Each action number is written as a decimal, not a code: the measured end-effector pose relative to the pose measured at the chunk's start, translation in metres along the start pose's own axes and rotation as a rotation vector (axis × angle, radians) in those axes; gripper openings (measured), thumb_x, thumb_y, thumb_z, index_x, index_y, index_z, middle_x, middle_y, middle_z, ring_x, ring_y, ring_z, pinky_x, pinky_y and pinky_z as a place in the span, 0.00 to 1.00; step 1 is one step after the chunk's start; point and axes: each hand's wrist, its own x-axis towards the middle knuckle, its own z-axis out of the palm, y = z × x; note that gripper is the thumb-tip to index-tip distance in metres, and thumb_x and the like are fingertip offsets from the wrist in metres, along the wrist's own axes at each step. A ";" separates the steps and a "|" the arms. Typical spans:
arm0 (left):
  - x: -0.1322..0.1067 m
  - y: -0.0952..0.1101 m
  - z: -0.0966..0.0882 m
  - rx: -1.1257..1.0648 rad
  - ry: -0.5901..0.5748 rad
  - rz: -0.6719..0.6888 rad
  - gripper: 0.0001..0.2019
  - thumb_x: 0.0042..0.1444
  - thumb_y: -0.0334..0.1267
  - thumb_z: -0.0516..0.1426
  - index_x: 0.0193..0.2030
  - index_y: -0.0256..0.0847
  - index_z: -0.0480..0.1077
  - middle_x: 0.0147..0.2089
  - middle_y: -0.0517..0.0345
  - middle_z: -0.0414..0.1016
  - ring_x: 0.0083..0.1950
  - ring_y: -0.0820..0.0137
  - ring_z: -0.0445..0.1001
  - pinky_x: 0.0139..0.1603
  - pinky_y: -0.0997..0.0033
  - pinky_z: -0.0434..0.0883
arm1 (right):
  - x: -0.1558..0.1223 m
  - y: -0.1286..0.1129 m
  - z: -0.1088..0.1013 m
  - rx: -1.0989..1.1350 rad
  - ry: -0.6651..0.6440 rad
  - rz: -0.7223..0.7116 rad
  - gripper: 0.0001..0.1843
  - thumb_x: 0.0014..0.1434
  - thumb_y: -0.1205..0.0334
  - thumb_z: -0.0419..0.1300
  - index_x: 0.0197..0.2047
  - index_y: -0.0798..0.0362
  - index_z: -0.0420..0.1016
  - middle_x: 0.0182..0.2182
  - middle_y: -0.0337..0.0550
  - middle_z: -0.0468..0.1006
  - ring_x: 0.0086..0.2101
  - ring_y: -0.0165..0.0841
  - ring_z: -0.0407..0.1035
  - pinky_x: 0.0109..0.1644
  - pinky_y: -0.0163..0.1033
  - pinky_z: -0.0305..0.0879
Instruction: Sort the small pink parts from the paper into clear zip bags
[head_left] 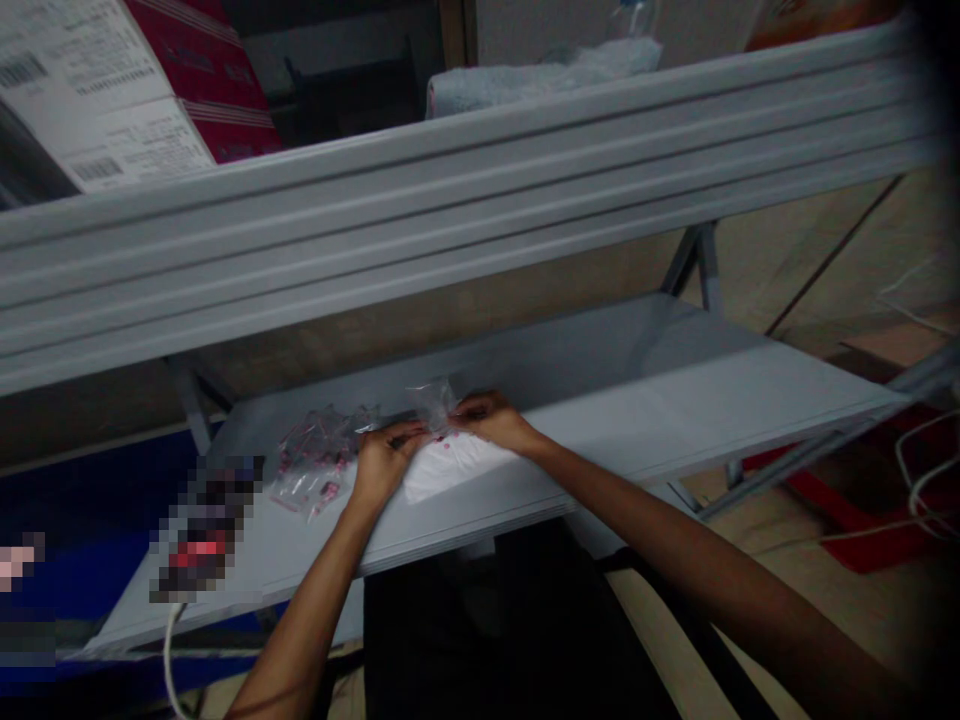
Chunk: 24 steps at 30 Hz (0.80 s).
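Note:
Both my hands are over a white, soft-looking bundle (446,468) with small pink marks, lying near the front edge of the grey shelf (600,400). A clear plastic bag (433,400) stands up between them at the bundle's far side. My left hand (386,460) is closed, with thumb and fingers pinched at the bag's lower left edge. At its right edge my right hand (491,420) pinches too, its fingers curled inward. To the left of my left hand lies a loose heap of clear bags (311,465) with pinkish-red pieces or print. What exactly sits under my fingertips is hidden.
A blurred-out object (206,535) with a white cable (169,650) lies at the shelf's left end. A higher grey shelf beam (450,200) crosses in front, carrying labelled boxes (135,100) and a plastic-wrapped bundle (525,85). A red tray (862,530) sits at right.

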 end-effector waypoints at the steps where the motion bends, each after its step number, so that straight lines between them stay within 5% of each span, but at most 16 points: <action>1: 0.000 0.000 0.000 0.014 -0.001 0.010 0.10 0.53 0.44 0.65 0.40 0.43 0.81 0.43 0.51 0.84 0.46 0.57 0.81 0.53 0.55 0.74 | 0.000 0.000 0.000 -0.009 0.002 -0.011 0.10 0.50 0.53 0.68 0.27 0.52 0.80 0.30 0.46 0.80 0.32 0.39 0.73 0.38 0.43 0.71; 7: -0.001 0.004 0.000 0.070 0.025 0.064 0.09 0.55 0.43 0.63 0.40 0.43 0.81 0.43 0.52 0.84 0.45 0.58 0.81 0.51 0.58 0.75 | -0.003 -0.005 0.000 0.030 0.014 0.008 0.10 0.49 0.54 0.69 0.26 0.53 0.80 0.26 0.44 0.78 0.27 0.35 0.71 0.32 0.39 0.68; 12: -0.004 0.012 -0.004 0.151 -0.010 0.123 0.09 0.58 0.42 0.61 0.42 0.44 0.80 0.45 0.52 0.83 0.46 0.59 0.80 0.51 0.59 0.74 | -0.004 -0.017 -0.011 0.159 0.095 0.105 0.16 0.51 0.49 0.65 0.34 0.54 0.78 0.19 0.37 0.69 0.17 0.26 0.58 0.19 0.34 0.53; 16: -0.021 0.021 -0.028 0.329 -0.073 0.244 0.12 0.60 0.41 0.59 0.48 0.45 0.78 0.50 0.50 0.81 0.52 0.57 0.77 0.56 0.56 0.70 | -0.023 -0.021 -0.059 0.147 0.198 0.135 0.24 0.47 0.55 0.68 0.47 0.54 0.75 0.21 0.35 0.71 0.17 0.25 0.58 0.19 0.32 0.52; 20: -0.050 0.021 -0.063 0.660 0.186 0.145 0.14 0.61 0.39 0.56 0.50 0.40 0.77 0.51 0.44 0.79 0.54 0.51 0.73 0.57 0.51 0.67 | -0.055 -0.008 -0.124 -0.153 0.214 0.223 0.32 0.49 0.58 0.67 0.58 0.57 0.70 0.26 0.41 0.77 0.23 0.30 0.67 0.25 0.34 0.61; 24: -0.071 0.012 -0.075 0.841 0.259 0.000 0.15 0.60 0.39 0.55 0.49 0.38 0.77 0.49 0.42 0.79 0.49 0.49 0.75 0.48 0.55 0.70 | -0.071 0.008 -0.156 -0.429 0.180 0.229 0.29 0.52 0.54 0.65 0.55 0.61 0.75 0.30 0.48 0.79 0.28 0.35 0.71 0.31 0.38 0.66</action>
